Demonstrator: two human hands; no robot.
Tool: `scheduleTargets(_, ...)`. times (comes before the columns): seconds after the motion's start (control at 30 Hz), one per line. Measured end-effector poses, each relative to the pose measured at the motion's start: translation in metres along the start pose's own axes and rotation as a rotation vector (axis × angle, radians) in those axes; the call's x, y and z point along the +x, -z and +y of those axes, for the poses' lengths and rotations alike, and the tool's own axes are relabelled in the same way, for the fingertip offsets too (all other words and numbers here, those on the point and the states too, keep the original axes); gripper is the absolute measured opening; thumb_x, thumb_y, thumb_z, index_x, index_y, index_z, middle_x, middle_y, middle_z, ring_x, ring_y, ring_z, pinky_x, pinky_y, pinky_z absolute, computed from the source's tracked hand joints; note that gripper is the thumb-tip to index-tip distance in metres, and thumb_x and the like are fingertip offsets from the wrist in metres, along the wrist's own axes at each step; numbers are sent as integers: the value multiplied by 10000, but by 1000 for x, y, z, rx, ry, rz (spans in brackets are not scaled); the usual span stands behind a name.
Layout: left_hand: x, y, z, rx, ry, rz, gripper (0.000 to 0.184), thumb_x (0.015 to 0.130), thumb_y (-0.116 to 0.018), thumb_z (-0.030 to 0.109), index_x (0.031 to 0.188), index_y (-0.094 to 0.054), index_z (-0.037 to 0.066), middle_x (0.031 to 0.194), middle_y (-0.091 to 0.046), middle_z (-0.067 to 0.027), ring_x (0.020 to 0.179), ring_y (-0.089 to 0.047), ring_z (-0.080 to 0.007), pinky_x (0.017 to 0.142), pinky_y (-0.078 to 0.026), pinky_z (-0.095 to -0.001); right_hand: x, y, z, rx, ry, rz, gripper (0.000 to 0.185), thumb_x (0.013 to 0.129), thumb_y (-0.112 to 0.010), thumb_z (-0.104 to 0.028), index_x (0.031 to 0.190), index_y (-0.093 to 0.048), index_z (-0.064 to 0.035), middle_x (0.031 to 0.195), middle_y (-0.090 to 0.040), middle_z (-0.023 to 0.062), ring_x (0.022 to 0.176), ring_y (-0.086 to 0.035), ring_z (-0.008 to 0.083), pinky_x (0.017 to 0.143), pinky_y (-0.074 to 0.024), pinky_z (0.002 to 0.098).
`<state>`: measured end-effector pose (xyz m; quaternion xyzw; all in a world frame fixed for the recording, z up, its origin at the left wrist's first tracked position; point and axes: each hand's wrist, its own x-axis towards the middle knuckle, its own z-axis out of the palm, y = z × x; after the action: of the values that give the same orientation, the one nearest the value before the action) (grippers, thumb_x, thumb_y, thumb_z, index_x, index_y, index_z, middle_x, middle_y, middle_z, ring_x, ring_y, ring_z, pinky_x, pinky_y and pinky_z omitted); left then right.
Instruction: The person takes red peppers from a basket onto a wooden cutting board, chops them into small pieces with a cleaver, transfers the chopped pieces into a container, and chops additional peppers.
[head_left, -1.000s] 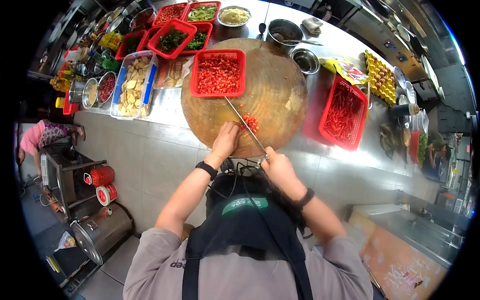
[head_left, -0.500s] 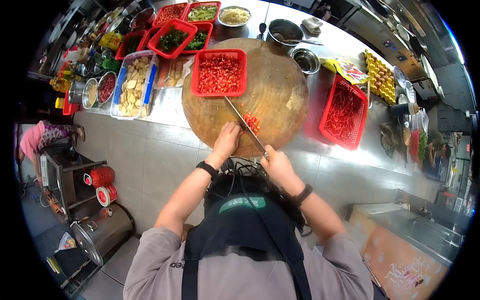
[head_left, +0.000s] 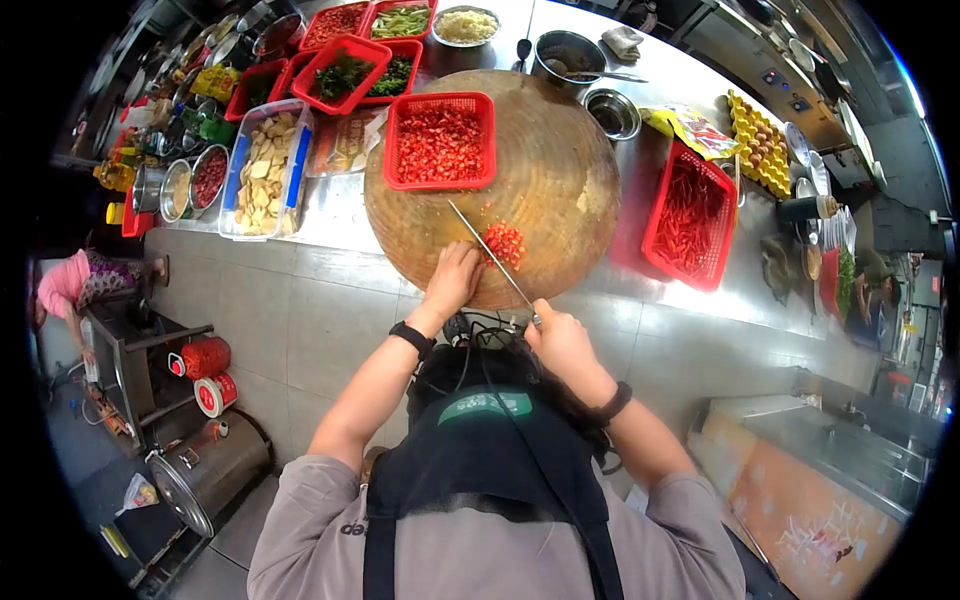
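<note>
A round wooden chopping block [head_left: 560, 160] lies in front of me. My right hand [head_left: 560, 338] is wrapped round the handle of a knife [head_left: 490, 252], whose blade points up and left over the block. Just left of the blade, near the block's front edge, my left hand [head_left: 456, 274] rests with its fingers curled together; what they hold, if anything, is hidden. Chopped red chili [head_left: 504, 245] lies in a small heap right of the blade. A red basket [head_left: 490, 140] full of chopped red chili stands on the block behind the knife.
On the steel table [head_left: 330, 220] a box of sliced pale pieces [head_left: 265, 170] and red baskets of greens [head_left: 343, 75] stand left. Metal bowls [head_left: 612, 113], a basket of whole red chilies [head_left: 690, 220] and an egg tray [head_left: 760, 145] stand right. Another person [head_left: 75, 280] bends at far left.
The chopped heap beside the blade looks slightly more spread out to the right. My right hand has shifted slightly down with the knife. My left hand has hardly moved.
</note>
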<state>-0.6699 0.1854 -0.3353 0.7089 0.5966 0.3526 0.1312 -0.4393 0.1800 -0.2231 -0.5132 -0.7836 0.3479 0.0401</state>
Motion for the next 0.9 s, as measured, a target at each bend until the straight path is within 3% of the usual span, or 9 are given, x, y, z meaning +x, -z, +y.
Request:
scheduleTargets(0.37, -1, 0, -2, 80, 20, -98, 133, 876, -654, 109, 946, -584, 20, 988, -557, -137, 955, -537, -345, 836, -447, -440, 21, -18, 6, 32, -1, 32, 197, 878, -620, -186, 966, -507, -51, 751, -658, 257, 758, -647, 489, 670, -519, 583)
scheduleTargets(0.4, 2, -1, -1, 36, -44, 14, 147, 865, -686, 85, 884, -554, 22, 909, -523, -163, 881, -519, -372, 767, -432, -451, 21, -13, 4, 30, 2, 47, 197, 878, -620, -186, 966, -507, -51, 751, -658, 257, 758, -647, 489, 670, -519, 583)
scheduleTargets(0.7, -8, 5, -5, -68, 34, 12, 173, 883, -688, 72, 885, -532, -3, 942, -504, -203, 893, -508, -412, 803, -439, -461, -7, -2, -7, 4, -16, 35, 189, 875, -611, -171, 969, -503, -48, 750, -652, 265, 753, -643, 493, 665, -516, 584)
scheduleTargets(0.9, -4, 2, -4, -29, -28, -10, 121, 866, -673, 71, 907, -566, 29, 951, -542, -157, 921, -531, -368, 810, -444, -446, -3, -4, -7, -78, -38, -19, 192, 876, -609, -174, 973, -505, -47, 749, -658, 260, 756, -650, 490, 676, -523, 586)
